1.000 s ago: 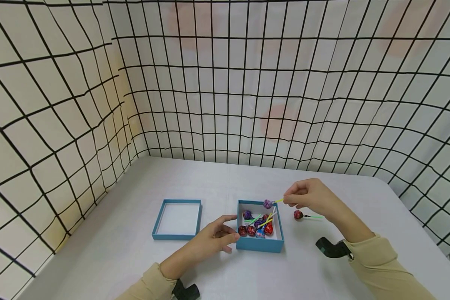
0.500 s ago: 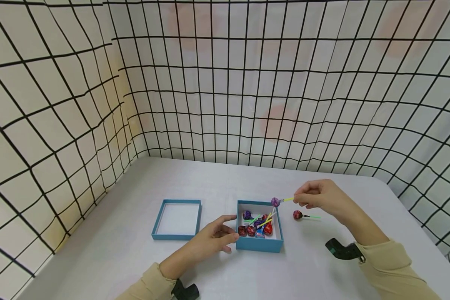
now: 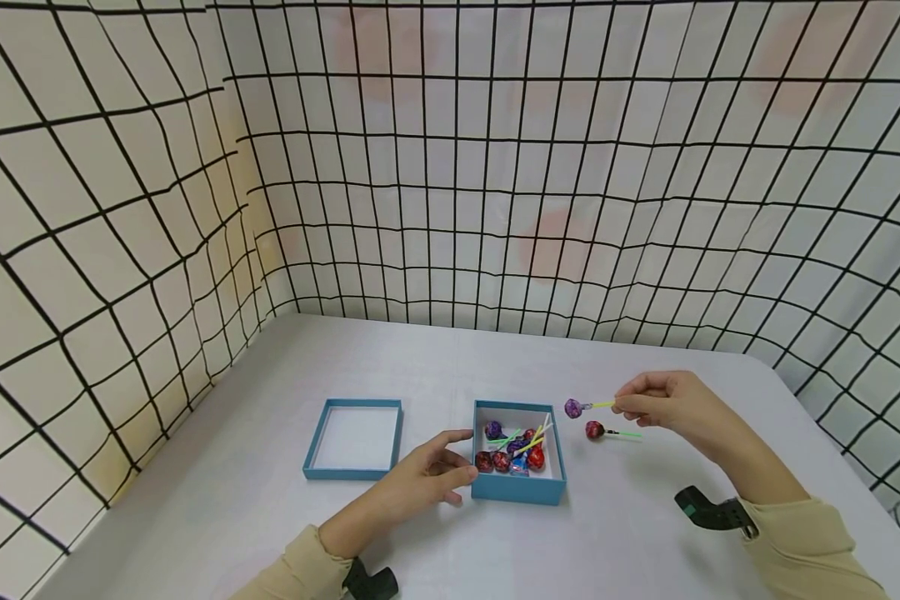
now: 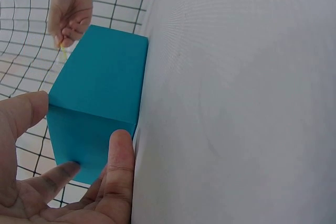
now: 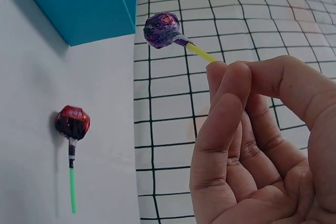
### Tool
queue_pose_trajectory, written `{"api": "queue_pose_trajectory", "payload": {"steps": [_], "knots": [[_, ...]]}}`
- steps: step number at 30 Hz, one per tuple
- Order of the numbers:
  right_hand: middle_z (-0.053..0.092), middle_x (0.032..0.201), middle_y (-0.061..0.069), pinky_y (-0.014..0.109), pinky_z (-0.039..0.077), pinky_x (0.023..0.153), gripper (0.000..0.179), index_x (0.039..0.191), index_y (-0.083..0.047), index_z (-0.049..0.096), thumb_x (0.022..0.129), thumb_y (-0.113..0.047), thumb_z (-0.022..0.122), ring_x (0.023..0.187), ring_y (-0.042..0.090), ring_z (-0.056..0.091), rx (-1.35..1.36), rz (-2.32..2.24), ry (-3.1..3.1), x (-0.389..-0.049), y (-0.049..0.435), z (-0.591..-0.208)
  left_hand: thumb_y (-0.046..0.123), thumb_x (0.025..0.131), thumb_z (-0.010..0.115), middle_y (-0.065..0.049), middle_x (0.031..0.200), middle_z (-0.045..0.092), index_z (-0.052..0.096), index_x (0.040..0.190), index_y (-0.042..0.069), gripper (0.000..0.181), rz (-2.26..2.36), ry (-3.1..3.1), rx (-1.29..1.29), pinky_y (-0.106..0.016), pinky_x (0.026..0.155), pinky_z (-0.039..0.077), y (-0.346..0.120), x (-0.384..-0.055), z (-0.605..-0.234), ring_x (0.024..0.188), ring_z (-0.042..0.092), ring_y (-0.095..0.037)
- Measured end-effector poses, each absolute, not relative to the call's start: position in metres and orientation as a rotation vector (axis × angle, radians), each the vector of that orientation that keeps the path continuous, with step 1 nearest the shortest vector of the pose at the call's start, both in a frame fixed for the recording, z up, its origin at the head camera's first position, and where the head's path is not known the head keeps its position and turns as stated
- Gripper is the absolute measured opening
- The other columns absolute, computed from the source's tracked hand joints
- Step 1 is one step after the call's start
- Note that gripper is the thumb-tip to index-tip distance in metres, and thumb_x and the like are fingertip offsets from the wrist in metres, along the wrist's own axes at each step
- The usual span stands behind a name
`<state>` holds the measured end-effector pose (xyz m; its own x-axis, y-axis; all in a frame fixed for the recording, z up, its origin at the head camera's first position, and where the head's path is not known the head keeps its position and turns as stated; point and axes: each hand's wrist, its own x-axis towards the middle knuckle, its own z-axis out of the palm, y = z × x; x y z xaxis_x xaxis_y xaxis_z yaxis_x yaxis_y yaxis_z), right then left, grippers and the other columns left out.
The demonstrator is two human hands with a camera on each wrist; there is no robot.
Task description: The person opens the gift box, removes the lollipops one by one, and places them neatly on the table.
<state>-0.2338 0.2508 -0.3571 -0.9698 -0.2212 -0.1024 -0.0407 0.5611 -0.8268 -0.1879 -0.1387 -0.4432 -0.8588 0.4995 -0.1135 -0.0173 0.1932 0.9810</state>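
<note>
Between thumb and fingertips my right hand (image 3: 667,404) pinches the yellow stick of a purple-wrapped lollipop (image 5: 161,30), held above the table to the right of the box. Just below it in the head view, a dark red lollipop (image 3: 594,430) with a green stick lies on the table. My left hand (image 3: 431,473) rests its spread fingers against the left side of the blue box (image 3: 521,491). Inside that box are several lollipops in red, purple and blue wrappers, their sticks crossing. In the left wrist view, fingertips (image 4: 122,142) touch the box's wall.
A blue-rimmed box lid (image 3: 354,475) with a white inside lies left of the box. The white table (image 3: 450,350) backs onto a white wall with a black grid (image 3: 457,167). Dark wrist devices (image 3: 712,510) sit at both cuffs.
My right hand has carried the purple lollipop rightward, from over the box's back right corner to beyond its right side. The left hand stays at the box.
</note>
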Motion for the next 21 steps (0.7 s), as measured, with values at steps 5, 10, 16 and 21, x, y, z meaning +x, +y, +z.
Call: {"api": "queue_pose_trajectory", "payload": {"steps": [5,10,16,21], "knots": [[0.076,0.097,0.000,0.026,0.061,0.082,0.029,0.116,0.003,0.070,0.104,-0.023,0.072,0.089,0.013,0.069,-0.206,-1.415,2.559,-0.234,0.261,-0.366,0.028,0.109,0.067,-0.015,0.129,0.065,0.039,0.165,0.010,0.065,1.706,2.063,0.444,-0.036,0.088,0.065,-0.139,-0.188,-0.443,0.098,0.069,-0.018],[0.077,0.100,0.001,0.025,0.062,0.081,0.027,0.116,0.004,0.070,0.105,-0.020,0.071,0.092,0.013,0.069,-0.187,-1.450,2.527,-0.235,0.271,-0.375,0.028,0.109,0.067,-0.015,0.129,0.065,0.038,0.165,0.010,0.066,1.707,2.060,0.451,-0.036,0.088,0.065,-0.139,-0.188,-0.443,0.099,0.069,-0.018],[0.076,0.102,0.000,0.024,0.062,0.082,0.027,0.115,0.003,0.071,0.106,-0.021,0.069,0.095,0.012,0.070,-0.161,-1.484,2.470,-0.236,0.283,-0.384,0.028,0.109,0.066,-0.015,0.129,0.065,0.039,0.165,0.011,0.065,1.707,2.058,0.450,-0.035,0.088,0.065,-0.139,-0.189,-0.445,0.101,0.068,-0.017],[0.076,0.102,-0.004,0.023,0.062,0.082,0.022,0.114,0.000,0.071,0.108,-0.021,0.067,0.094,0.009,0.069,-0.148,-1.519,2.409,-0.238,0.292,-0.393,0.028,0.109,0.066,-0.015,0.129,0.065,0.040,0.165,0.012,0.064,1.706,2.061,0.444,-0.034,0.088,0.065,-0.139,-0.190,-0.446,0.103,0.069,-0.017]]}}
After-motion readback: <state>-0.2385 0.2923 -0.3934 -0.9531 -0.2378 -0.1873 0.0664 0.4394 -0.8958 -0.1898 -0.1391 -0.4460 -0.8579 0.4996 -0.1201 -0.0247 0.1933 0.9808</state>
